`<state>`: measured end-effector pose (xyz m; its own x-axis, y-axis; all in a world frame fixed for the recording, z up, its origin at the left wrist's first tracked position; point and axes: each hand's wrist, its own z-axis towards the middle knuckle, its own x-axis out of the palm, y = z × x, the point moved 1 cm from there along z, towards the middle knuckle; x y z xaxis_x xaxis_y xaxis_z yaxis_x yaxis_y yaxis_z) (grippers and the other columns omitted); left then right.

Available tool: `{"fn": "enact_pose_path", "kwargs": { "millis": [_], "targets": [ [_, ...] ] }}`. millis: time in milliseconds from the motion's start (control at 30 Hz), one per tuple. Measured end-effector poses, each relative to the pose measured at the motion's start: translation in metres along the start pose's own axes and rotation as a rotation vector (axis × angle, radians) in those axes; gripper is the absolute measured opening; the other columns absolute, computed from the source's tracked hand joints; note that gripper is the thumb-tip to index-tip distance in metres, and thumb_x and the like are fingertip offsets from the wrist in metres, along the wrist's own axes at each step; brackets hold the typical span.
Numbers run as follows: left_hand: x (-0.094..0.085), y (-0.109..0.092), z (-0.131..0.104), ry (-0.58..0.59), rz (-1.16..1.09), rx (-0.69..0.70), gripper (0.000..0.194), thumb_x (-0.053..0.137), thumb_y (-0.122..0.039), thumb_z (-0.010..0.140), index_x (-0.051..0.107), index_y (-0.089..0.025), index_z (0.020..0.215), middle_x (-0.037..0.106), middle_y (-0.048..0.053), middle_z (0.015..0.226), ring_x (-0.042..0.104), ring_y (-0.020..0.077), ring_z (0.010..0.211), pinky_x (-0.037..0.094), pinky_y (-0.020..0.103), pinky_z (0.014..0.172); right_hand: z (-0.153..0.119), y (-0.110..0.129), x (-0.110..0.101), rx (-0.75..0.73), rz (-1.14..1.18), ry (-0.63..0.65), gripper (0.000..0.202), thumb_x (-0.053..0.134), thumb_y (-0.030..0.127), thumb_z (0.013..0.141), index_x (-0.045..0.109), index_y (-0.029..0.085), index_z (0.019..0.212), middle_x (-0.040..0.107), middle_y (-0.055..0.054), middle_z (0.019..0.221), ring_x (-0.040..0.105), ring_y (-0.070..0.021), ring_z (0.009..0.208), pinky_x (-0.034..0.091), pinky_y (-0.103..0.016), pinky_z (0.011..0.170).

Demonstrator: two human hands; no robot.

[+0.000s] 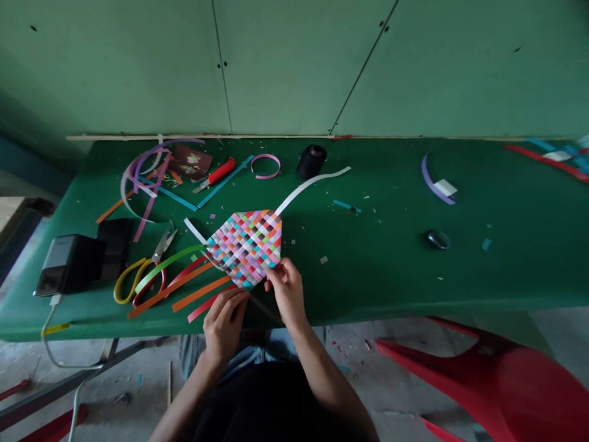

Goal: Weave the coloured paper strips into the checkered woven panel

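A woven piece (252, 245) of many-coloured strips lies on the green table in front of me. Loose strip ends stick out of it: a white strip (313, 184) at the upper right, and green, orange and red ones at the lower left. My right hand (288, 285) pinches the weave's lower right edge between thumb and fingers. At the bottom corner, the fingers of my left hand (225, 319) are closed together; exactly what they pinch there is hidden. A pale strip passes dimly beside my right wrist.
Left of the weave lie scissors (147, 264) with yellow and red handles and a black device (69, 264) on a cable. Behind are a red utility knife (216, 175), loose strips and a black thread spool (311, 161). A red chair (515, 387) stands at lower right.
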<state>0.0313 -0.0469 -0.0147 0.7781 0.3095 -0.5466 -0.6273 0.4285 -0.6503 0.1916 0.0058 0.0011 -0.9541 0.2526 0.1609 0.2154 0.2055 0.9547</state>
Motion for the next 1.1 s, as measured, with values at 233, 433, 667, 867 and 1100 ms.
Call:
{"fn": "enact_pose_path", "kwargs": {
  "millis": [233,433,667,867,1100],
  "targets": [
    [-0.009,0.007,-0.004,0.046,0.014,0.074,0.026,0.067,-0.008,0.097,0.073,-0.022,0.117,0.077,0.007,0.11,0.076,0.0198,0.101,0.063,0.037,0.093,-0.005,-0.005,0.007,0.002,0.147,-0.082,0.023,0.076,0.032,0.084,0.065,0.021,0.102,0.065,0.003,0.081,0.053,-0.0102,0.058,0.044,-0.024,0.053],
    [-0.014,0.014,-0.009,0.03,0.026,0.104,0.033,0.071,-0.004,0.093,0.073,-0.022,0.12,0.077,0.006,0.112,0.074,0.0194,0.101,0.062,0.036,0.094,-0.009,-0.009,0.012,0.038,0.224,-0.125,0.042,0.078,0.031,0.081,0.062,0.023,0.118,0.07,0.002,0.092,0.061,-0.0113,0.063,0.054,-0.026,0.061],
    [-0.019,0.013,-0.004,0.077,0.114,0.048,0.026,0.071,-0.009,0.095,0.074,-0.024,0.117,0.076,0.006,0.111,0.071,0.021,0.1,0.061,0.037,0.091,-0.013,-0.01,0.011,0.06,0.189,-0.086,0.036,0.075,0.031,0.083,0.058,0.023,0.114,0.071,-0.002,0.103,0.066,-0.014,0.071,0.059,-0.028,0.062],
    [-0.041,0.032,0.005,0.239,0.081,0.058,0.021,0.065,-0.014,0.101,0.073,-0.022,0.118,0.076,0.005,0.114,0.075,0.0171,0.101,0.063,0.03,0.095,-0.018,-0.008,0.001,-0.057,-0.225,0.049,0.071,0.07,0.033,0.09,0.031,0.023,0.149,0.07,-0.008,0.11,0.07,-0.0191,0.072,0.059,-0.029,0.054],
    [-0.054,0.039,0.025,0.452,0.117,0.145,0.028,0.053,-0.019,0.107,0.07,-0.023,0.129,0.074,0.005,0.124,0.076,0.0189,0.11,0.066,0.028,0.094,-0.016,0.006,-0.034,-0.454,-0.962,0.097,0.032,0.065,0.025,0.1,0.06,0.021,0.131,0.069,-0.007,0.093,0.07,-0.0228,0.078,0.059,-0.036,0.071]
  ]
}}
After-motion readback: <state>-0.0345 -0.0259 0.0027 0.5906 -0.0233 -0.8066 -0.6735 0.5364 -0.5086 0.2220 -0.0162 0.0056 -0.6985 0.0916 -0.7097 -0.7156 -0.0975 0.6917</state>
